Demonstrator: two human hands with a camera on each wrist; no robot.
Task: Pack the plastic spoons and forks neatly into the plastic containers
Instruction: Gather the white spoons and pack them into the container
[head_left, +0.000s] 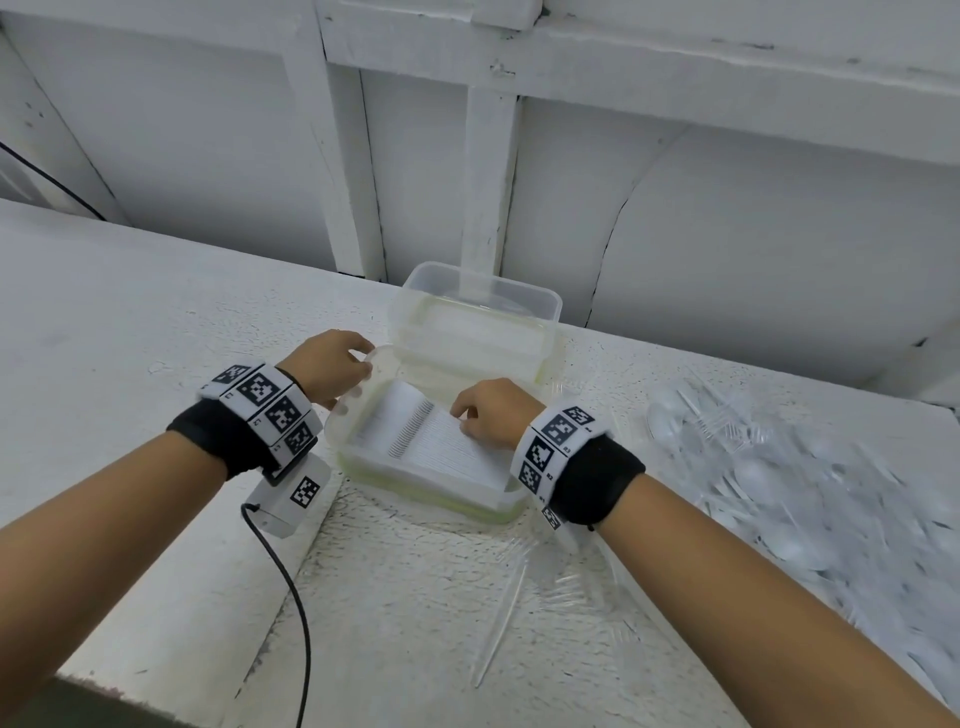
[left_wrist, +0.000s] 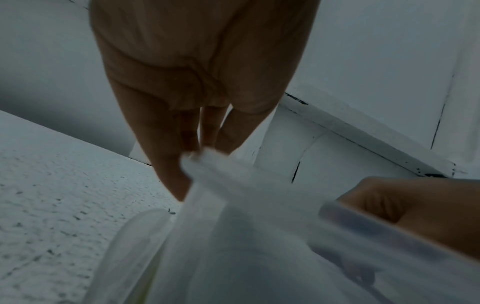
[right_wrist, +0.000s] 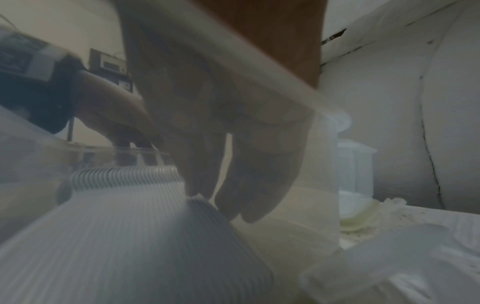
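Observation:
A clear plastic container (head_left: 336, 415) stands in front of me on the white table. Inside it lies a tight row of nested clear plastic cutlery (head_left: 441, 444), also seen close up as the ribbed row (right_wrist: 130, 226). My left hand (head_left: 358, 369) grips the container's far left rim; in the left wrist view its fingertips (left_wrist: 193, 148) curl onto that rim (left_wrist: 246, 181). My right hand (head_left: 467, 418) is inside the container, its fingertips (right_wrist: 193, 189) pressing down on the near end of the row, holding nothing.
A second clear container (head_left: 483, 306) stands open just behind the first, near the white wall. A loose pile of clear spoons and forks (head_left: 779, 467) covers the table at right. Single clear cutlery pieces (head_left: 501, 623) lie in front. A black cable (head_left: 291, 587) hangs at left.

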